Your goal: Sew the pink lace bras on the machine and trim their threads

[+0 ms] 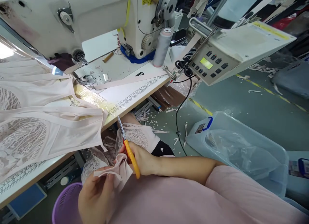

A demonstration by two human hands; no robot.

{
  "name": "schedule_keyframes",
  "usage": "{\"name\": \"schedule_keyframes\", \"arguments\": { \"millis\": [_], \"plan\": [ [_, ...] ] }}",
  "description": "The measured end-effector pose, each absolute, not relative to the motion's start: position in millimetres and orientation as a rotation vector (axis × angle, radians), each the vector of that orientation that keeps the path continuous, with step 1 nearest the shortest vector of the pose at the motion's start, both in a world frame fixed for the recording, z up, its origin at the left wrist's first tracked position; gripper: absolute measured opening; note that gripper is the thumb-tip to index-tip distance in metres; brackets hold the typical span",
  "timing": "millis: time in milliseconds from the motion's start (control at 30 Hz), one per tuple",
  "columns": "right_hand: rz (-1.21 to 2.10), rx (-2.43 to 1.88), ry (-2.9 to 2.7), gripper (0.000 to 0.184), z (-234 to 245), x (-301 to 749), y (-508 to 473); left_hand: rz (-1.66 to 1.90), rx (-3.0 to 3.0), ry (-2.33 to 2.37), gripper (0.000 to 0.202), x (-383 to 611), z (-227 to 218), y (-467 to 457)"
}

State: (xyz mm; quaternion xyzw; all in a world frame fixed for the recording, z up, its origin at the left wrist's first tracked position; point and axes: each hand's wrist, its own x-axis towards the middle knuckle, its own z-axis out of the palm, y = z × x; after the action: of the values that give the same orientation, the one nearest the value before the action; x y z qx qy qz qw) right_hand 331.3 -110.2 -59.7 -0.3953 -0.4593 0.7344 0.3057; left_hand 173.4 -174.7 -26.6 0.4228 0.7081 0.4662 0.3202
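Note:
My left hand (98, 191) pinches a pale pink fabric piece (122, 169) over my lap, its edge folded and bunched. Close beside it, my right hand (142, 159) is closed on orange-handled scissors (131, 158), whose blades point up and away toward the table edge. Some of the right fingers are hidden behind the fabric and handle. Lace fabric (136, 135) hangs below the table edge and over my lap. On the table to the left lie pale garment pieces with lace panels (24, 137), one corner drooping over the edge.
A sewing machine (101, 14) stands on the white table, with a grey thread cone (162, 48) by its base. To the right is a control box (241, 53) with a dangling black cable (177, 121). A clear plastic bin (260, 133) and a purple basket (65, 201) stand below.

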Motion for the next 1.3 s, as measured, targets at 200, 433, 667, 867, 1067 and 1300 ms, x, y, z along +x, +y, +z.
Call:
{"name": "schedule_keyframes", "arguments": {
  "millis": [200, 433, 667, 867, 1067, 1300],
  "plan": [
    [1.915, -1.035, -1.333, 0.045, -66, 328, -108, 1.197, 0.912, 1.73, 0.018, 170, -27, -166],
    [1.557, -1.238, -1.401, 0.037, -66, 324, -104, 1.308, 0.805, 1.782, 0.02, 179, -26, -164],
    [1.715, -1.046, -1.569, 0.038, -53, 328, -102, 1.224, 0.45, 1.517, 0.036, 179, -29, -154],
    [2.015, -0.88, -1.211, 0.039, -58, 327, -98, 1.328, 0.268, 1.439, 0.041, 171, -19, -142],
    [2.071, -0.855, -1.153, 0.046, -65, 343, -98, 1.437, 0.29, 1.556, 0.04, 163, -9, -146],
    [1.985, -0.804, -1.379, 0.045, -62, 371, -89, 1.387, 0.378, 1.602, 0.038, 162, -17, -156]
  ]
}}
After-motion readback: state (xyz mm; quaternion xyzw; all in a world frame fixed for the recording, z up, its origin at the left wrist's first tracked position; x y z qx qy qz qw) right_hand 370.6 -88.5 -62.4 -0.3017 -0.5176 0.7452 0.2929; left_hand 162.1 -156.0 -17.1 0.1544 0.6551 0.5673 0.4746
